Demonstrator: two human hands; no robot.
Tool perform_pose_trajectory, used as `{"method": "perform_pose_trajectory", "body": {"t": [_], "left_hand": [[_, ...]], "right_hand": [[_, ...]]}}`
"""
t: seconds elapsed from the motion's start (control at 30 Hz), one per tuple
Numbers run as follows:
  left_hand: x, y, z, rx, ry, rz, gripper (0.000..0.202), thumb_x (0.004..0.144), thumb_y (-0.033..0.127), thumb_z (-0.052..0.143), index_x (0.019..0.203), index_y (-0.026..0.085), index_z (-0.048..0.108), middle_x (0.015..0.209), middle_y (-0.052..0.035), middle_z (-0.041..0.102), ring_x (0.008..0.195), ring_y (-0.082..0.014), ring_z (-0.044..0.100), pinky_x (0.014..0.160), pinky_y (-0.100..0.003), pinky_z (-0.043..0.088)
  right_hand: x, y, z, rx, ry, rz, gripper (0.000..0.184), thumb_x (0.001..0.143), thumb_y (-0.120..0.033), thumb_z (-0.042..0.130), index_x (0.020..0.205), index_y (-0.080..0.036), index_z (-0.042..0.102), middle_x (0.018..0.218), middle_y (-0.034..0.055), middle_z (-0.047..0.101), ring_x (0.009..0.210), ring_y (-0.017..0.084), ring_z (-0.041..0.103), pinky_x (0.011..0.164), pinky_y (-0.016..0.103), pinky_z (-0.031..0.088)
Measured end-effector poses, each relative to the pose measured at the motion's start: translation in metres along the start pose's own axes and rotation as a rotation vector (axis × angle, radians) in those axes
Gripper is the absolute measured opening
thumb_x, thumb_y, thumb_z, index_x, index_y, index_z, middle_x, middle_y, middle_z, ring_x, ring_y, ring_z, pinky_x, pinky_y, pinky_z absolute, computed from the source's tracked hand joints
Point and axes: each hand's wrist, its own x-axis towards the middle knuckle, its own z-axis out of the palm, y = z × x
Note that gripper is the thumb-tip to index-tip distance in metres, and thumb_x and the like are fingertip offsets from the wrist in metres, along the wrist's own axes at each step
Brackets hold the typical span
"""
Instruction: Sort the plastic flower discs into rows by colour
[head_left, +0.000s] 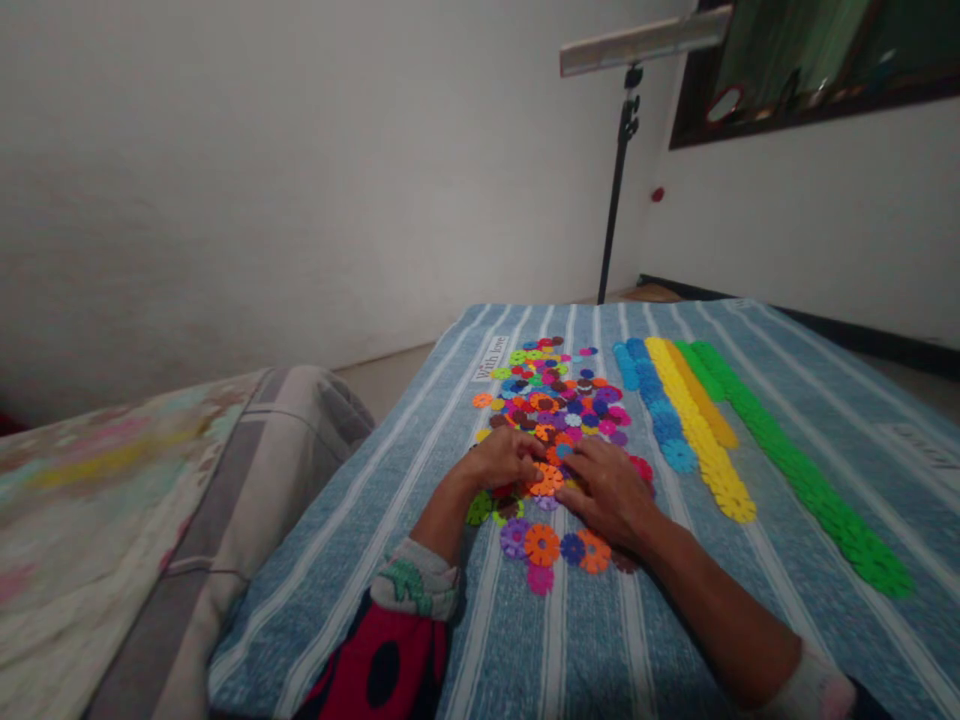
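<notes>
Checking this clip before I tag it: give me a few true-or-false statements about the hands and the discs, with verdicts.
1. The left hand and the right hand both rest on the mixed pile of discs. True.
2. The blue row lies farthest from the pile. False: the blue row is the nearest to it.
3. The green row is the longest. True.
4. The cloth is plain red. False: the cloth is blue with pale stripes.

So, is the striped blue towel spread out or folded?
Spread out: the towel lies flat, stripes running straight under the plastic discs.
</notes>
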Motion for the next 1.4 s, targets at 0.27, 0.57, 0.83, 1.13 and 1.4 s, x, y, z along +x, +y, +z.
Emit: {"method": "perform_pose_trajectory", "body": {"t": [0.27,0.57,0.83,1.13,1.4], "left_hand": [[0.002,-0.003,0.003,0.123,0.004,0.030,0.018,0.057,0.023,0.069,0.073,0.013,0.072,0.055,0.0041,0.053,0.052,-0.0080,0.042,0.048,-0.020,0.031],[0.005,-0.005,0.003,0.089,0.014,0.052,0.012,0.056,0.022,0.071,0.062,0.015,0.065,0.057,0.0018,0.058,0.056,-0.0099,0.048,0.052,-0.021,0.036],[-0.010,0.004,-0.019,-0.122,0.189,0.056,0.027,0.052,0.032,0.079,0.060,0.014,0.059,0.056,0.0035,0.055,0.053,-0.0070,0.045,0.052,-0.021,0.034],[-0.004,0.001,-0.013,-0.130,0.185,-0.014,0.032,0.051,0.034,0.080,0.059,0.016,0.056,0.047,0.0054,0.053,0.045,-0.0070,0.045,0.046,-0.020,0.034],[-0.003,0.002,-0.009,-0.110,0.180,-0.038,0.037,0.052,0.034,0.085,0.058,0.015,0.054,0.046,0.0048,0.054,0.042,-0.0069,0.047,0.044,-0.019,0.034]], "right_hand": [[0.002,-0.012,0.004,-0.044,-0.057,-0.040,0.022,0.088,-0.036,0.069,0.101,-0.018,0.066,0.107,0.0115,0.062,0.102,0.028,0.053,0.088,0.042,0.041],[0.002,-0.013,0.006,-0.005,0.002,-0.064,0.015,0.091,-0.029,0.065,0.100,-0.017,0.066,0.102,0.0097,0.064,0.098,0.026,0.055,0.086,0.039,0.040],[0.005,0.000,0.000,-0.024,0.010,0.007,0.016,0.096,-0.026,0.055,0.088,-0.019,0.067,0.096,0.0093,0.064,0.094,0.024,0.055,0.087,0.039,0.041],[0.003,-0.006,0.009,-0.124,-0.034,-0.015,0.012,0.094,-0.027,0.058,0.094,-0.020,0.067,0.113,0.0129,0.060,0.106,0.028,0.051,0.091,0.043,0.041],[0.003,-0.011,0.009,-0.094,-0.065,-0.030,0.014,0.090,-0.031,0.064,0.096,-0.019,0.068,0.116,0.0126,0.058,0.107,0.028,0.050,0.090,0.044,0.041]]}}
